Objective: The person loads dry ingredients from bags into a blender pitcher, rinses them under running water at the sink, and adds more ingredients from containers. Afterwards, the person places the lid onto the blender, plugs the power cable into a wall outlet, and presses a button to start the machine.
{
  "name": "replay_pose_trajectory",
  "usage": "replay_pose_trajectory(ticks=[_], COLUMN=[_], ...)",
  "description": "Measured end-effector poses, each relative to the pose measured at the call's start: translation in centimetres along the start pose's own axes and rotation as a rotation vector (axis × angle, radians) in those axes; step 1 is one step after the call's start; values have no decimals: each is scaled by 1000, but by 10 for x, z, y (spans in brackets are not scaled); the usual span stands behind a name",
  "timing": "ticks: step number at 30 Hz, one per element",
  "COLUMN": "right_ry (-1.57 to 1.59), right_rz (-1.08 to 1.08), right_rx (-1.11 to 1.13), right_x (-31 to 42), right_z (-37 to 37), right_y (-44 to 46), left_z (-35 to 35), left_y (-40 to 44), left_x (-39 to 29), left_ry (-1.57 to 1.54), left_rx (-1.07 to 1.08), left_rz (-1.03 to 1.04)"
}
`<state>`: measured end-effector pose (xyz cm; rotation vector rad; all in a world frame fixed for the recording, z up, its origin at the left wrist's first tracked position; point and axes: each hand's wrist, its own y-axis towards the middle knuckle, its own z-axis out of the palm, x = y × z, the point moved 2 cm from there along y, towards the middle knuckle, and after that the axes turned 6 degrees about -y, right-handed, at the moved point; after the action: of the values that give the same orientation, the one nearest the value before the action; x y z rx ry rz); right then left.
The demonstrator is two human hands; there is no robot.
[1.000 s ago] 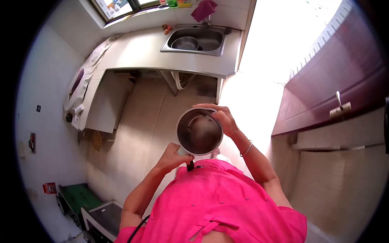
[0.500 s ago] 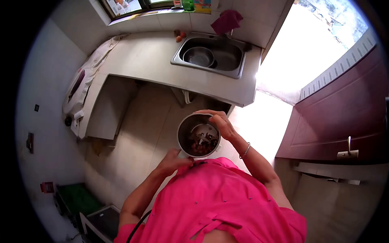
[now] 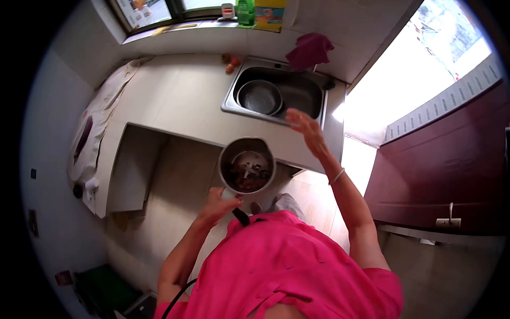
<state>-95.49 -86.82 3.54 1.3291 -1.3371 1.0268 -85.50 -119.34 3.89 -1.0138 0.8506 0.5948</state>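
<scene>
A steel blender jug (image 3: pixel 247 142) with a pouring lip hangs in front of my body, its mouth facing up. Dark red and brown pieces lie around the blade at its bottom. My left hand (image 3: pixel 217 206) is closed around the jug's pale handle (image 3: pixel 229 194). Up by the front edge of the sink (image 3: pixel 229 102), my right hand (image 3: pixel 308 130) is held in the air with its fingers stretched out and nothing in it. A round metal pan (image 3: pixel 260 97) sits in the sink, beyond my right hand.
The counter (image 3: pixel 175 95) runs along the wall under the window. Several reddish round items (image 3: pixel 230 68) lie left of the sink. A purple cloth (image 3: pixel 309 51) hangs over the tap. At right stands a dark red door (image 3: pixel 425 170); a green bottle (image 3: pixel 246 13) is on the sill.
My right hand has left the jug's rim and moved up and right toward the sink. The jug has shifted slightly up and left in view, held by my left hand alone.
</scene>
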Motion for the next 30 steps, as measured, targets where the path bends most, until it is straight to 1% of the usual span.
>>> replay_pose_trajectory(ticks=[3,5,8,11,14,17,18,20,21,24,27,30], right_ry=[-23,69,-22,-131,-194,-576,-689,-921,-737,-400,-86,-162], right_rz=[184,209,248,281,289,42,12,-42,-121,-191,-207,-169], right_rx=[-268,-397,-560,-620,-572,-636,-635,-633,-726,-583,-340,-52], right_x=[-12,-30,-54,-41,-43,-82,-81,-55,-44,-28,38,61], right_z=[-46,-75,-118,-138,-156,-177,-177,-181,-179,-191,-182,-194], right_y=[67,112,177,211,243,287,292,285,283,295,276,249], left_z=[-17,-23,-28,-32,-30,-29,-29,-27,-24,-23,-20,-19], left_y=[23,35,54,80,109,143,155,172,182,213,241,270], left_x=[-12,-22,-36,-57,-78,-97,-104,-116,-123,-141,-160,-173], left_ry=[33,-11,-9,53,108,110,119,136,118,145,186,213], left_rx=[-50,-76,-126,-135,-129,-133,-140,-141,-141,-155,-150,-150], left_rz=[20,33,31,38,32,33,34,27,20,1,13,13])
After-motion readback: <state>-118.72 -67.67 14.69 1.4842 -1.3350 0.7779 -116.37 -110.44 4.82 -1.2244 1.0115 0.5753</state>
